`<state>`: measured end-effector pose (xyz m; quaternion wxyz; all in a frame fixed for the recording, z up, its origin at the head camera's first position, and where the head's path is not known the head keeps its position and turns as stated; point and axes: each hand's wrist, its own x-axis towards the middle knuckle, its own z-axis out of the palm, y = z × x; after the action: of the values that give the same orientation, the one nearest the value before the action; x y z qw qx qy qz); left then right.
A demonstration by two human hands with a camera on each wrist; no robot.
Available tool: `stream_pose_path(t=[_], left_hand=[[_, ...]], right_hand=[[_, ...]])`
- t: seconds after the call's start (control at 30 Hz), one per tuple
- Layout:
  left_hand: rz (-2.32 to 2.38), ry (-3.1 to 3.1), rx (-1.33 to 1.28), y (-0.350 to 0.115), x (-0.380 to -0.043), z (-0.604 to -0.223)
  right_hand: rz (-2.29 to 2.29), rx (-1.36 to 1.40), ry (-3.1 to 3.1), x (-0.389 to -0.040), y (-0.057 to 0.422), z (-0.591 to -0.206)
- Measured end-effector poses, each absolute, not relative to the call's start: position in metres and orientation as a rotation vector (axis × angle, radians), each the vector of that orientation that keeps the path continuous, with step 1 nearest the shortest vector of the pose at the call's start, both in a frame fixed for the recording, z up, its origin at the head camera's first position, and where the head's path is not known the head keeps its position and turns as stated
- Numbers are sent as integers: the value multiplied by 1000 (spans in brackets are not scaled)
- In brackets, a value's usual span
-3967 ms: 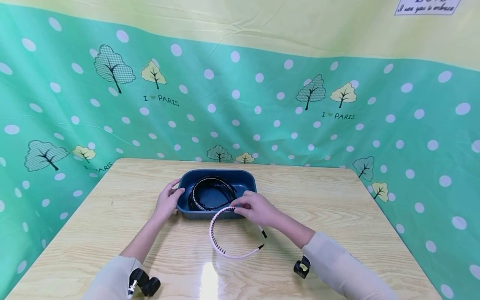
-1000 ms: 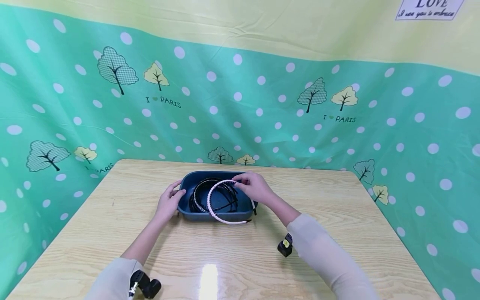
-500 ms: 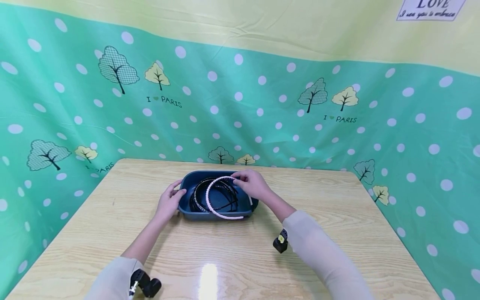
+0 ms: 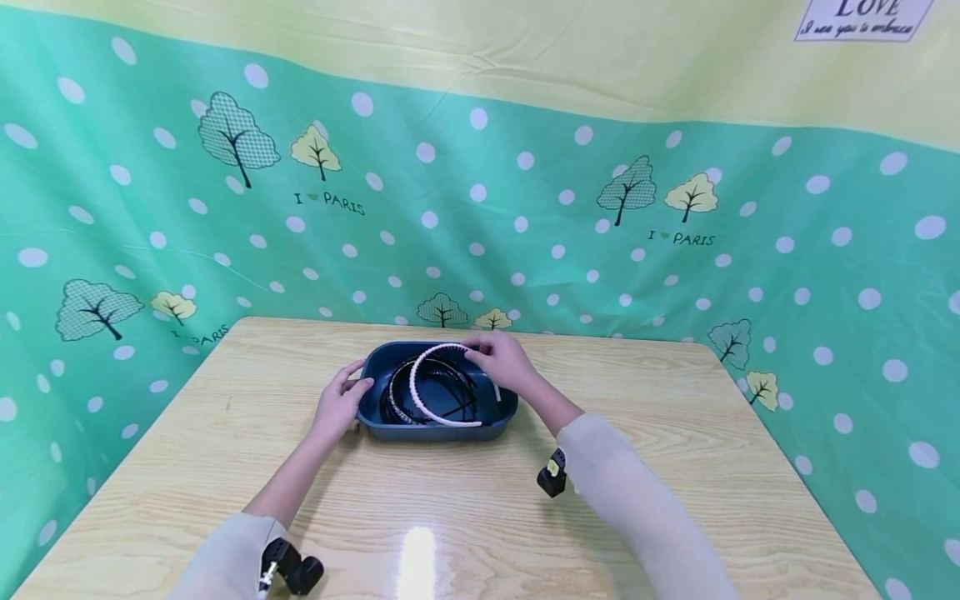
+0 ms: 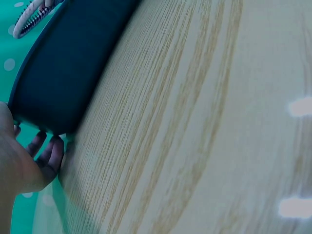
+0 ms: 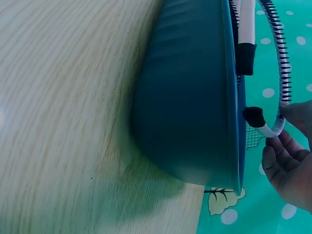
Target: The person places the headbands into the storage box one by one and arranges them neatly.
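Note:
My right hand (image 4: pixel 501 362) pinches a pale pink, toothed headband (image 4: pixel 413 387) between thumb and fingers. The headband hangs tilted within the rim outline of a dark blue plastic bin (image 4: pixel 442 434). In the right wrist view, the headband (image 6: pixel 282 58) shows a row of dark teeth along its inner side and black tips on its ends. Inside the bin, several black headbands (image 4: pixel 392 402) lie stacked toward the left, one with a glittery band. My left hand (image 4: pixel 337 404) grips the bin's left end, thumb at the rim and fingers against the outside wall (image 5: pixel 63 73).
The bin stands on a light wood-grain table (image 4: pixel 360 517) toward its far edge. Behind and at both sides hangs a green dotted cloth (image 4: pixel 525 250) with printed trees. Black wrist cameras (image 4: pixel 553 473) sit on both sleeves.
My right hand has carried the pink headband from in front of the bin, up and back over its rim, then lower inside it. My left hand stays at the bin's left end.

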<state>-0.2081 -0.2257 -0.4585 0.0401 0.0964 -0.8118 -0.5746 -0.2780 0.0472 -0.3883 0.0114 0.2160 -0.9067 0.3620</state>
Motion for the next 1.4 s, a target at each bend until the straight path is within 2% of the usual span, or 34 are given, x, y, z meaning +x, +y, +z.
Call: stream_pose_path(t=[1.4], left_hand=[[-1771,-2466,298,-225,-209,-460]], right_hand=[[1169,487,-2873,-288,21,-415]])
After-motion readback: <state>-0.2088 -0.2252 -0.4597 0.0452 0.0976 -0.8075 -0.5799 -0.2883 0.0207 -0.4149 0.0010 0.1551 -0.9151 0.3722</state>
